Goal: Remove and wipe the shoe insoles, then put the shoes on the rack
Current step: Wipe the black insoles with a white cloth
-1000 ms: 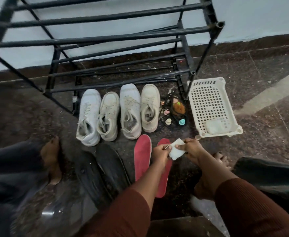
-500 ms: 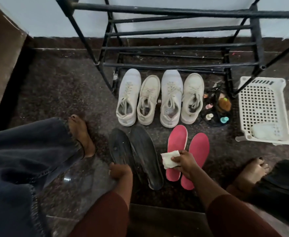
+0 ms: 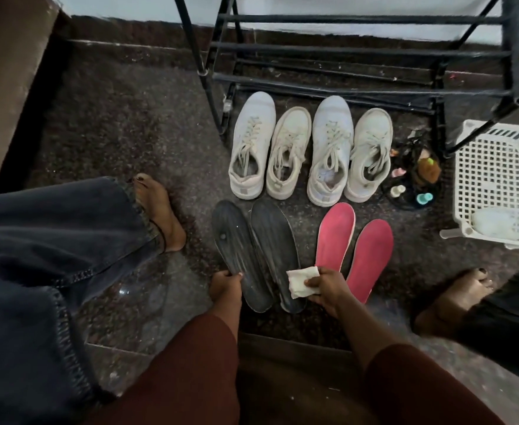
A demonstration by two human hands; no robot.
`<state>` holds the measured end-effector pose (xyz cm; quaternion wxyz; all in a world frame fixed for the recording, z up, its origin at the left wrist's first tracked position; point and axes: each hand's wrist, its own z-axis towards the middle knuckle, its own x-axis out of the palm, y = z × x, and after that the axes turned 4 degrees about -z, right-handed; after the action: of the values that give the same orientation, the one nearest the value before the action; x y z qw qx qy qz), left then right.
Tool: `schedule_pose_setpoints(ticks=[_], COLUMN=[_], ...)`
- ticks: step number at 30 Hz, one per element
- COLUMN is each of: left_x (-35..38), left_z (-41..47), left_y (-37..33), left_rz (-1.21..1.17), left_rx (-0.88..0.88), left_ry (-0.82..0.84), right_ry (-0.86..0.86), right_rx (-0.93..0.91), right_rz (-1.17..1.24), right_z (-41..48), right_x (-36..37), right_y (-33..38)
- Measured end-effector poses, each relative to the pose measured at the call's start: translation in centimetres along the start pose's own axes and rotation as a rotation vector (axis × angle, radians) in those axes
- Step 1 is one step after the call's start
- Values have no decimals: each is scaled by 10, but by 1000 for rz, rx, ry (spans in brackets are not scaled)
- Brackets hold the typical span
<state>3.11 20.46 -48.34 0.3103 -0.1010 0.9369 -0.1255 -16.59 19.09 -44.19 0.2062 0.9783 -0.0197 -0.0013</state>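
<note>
Head view, seen from above the dark speckled floor [image 3: 108,124]. I see my left hand [image 3: 225,288] gripping the heel end of the outer black insole [image 3: 236,256], fingers curled over its edge. My right hand [image 3: 325,286] pinches a folded white wipe [image 3: 301,280] between thumb and fingers, just above the heel of the second black insole [image 3: 275,250], which lies touching the first. Taking the four white sneakers [image 3: 310,148] as landmark: they stand in one row, toes toward the black metal shoe rack [image 3: 359,50] behind them, on the floor and not on the rack. Both black insoles lie in front of the two sneakers at the left end; two red insoles [image 3: 355,250] lie side by side in front of the two at the right end. Beside the rightmost sneaker sits a cluster of small bottles [image 3: 414,179], and beyond it a white perforated plastic basket [image 3: 494,167]. Bare feet [image 3: 157,207] flank the insoles.
</note>
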Motion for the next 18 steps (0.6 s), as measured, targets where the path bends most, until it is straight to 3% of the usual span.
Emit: schedule_pose_setpoints(ticks=[8,14,18], left_x=[-19,-17,-37], left_z=[-54,-87,-138], left_y=[-24,-36,-47], left_rz=[-491,-818,-966], left_rx=[89,-94,-65], left_ry=[100,490,645], right_ry=[62,126,105], right_rx=[-97,-212,-287], right_rz=[-13,27,-24], right_z=[-27,-64,-88], right_x=[26,34,27], right_y=[20,41,49])
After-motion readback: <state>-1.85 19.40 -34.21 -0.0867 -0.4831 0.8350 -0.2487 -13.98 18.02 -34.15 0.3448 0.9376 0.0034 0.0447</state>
